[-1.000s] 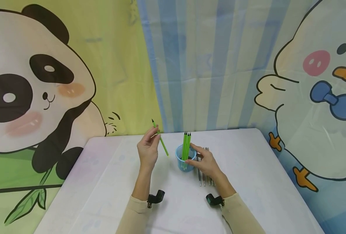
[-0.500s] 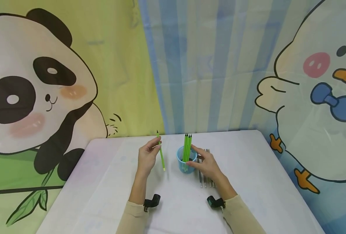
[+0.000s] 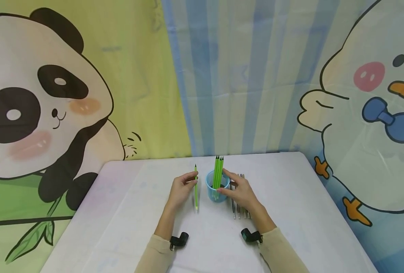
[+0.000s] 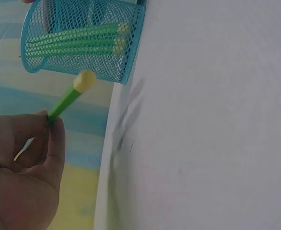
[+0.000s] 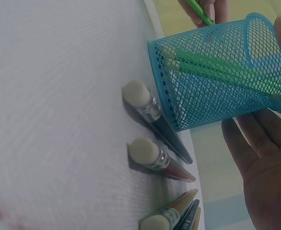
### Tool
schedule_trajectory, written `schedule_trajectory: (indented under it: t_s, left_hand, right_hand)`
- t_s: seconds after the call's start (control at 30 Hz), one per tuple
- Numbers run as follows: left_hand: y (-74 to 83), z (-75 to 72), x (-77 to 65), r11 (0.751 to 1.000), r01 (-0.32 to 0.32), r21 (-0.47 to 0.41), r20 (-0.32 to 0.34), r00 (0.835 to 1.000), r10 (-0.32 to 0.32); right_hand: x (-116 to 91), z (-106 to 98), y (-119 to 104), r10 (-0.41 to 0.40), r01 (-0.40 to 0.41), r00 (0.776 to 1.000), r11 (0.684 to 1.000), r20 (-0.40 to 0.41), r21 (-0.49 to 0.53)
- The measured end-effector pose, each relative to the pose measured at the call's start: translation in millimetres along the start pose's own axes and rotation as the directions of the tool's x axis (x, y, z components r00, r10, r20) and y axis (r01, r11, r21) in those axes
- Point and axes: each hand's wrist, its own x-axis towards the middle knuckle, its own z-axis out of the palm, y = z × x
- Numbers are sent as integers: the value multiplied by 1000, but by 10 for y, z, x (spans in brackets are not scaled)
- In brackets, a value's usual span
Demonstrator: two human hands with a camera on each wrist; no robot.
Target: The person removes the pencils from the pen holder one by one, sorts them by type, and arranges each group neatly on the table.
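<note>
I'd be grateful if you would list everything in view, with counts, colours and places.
Mesh cup: one, blue, upright on the table
Pencils in the cup: several, green, tips up
Held pencil: one, green, beside the cup
Lying pencils: at least four, dark and brownish, near the right hand
Table: one, white, under everything
Panda picture: one, black and white, backdrop left
Bird picture: one, white, backdrop right
Wrist cameras: two, black, one per wrist
Sleeves: two, beige, forearms
Left hand: one, pinching the held pencil
Right hand: one, gripping the cup
</note>
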Motion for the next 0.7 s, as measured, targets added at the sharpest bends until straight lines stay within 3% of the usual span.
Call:
schedule_trajectory:
  t_s: [0.3, 0.47, 0.7]
  left_hand:
    - [-66, 57, -18, 995, 36, 88, 17, 999, -38]
    - [-96, 77, -10, 991, 13, 136, 67, 997, -22]
    - [-129, 100, -39, 987, 42, 158, 111, 992, -60]
  right_hand:
    - [-9, 14, 13, -10, 10, 1000, 1000, -8, 3]
    - [-5, 10, 1, -14, 14, 1000, 1000, -16, 12]
    - [-12, 15, 6, -3, 3, 1000, 1000, -10, 14]
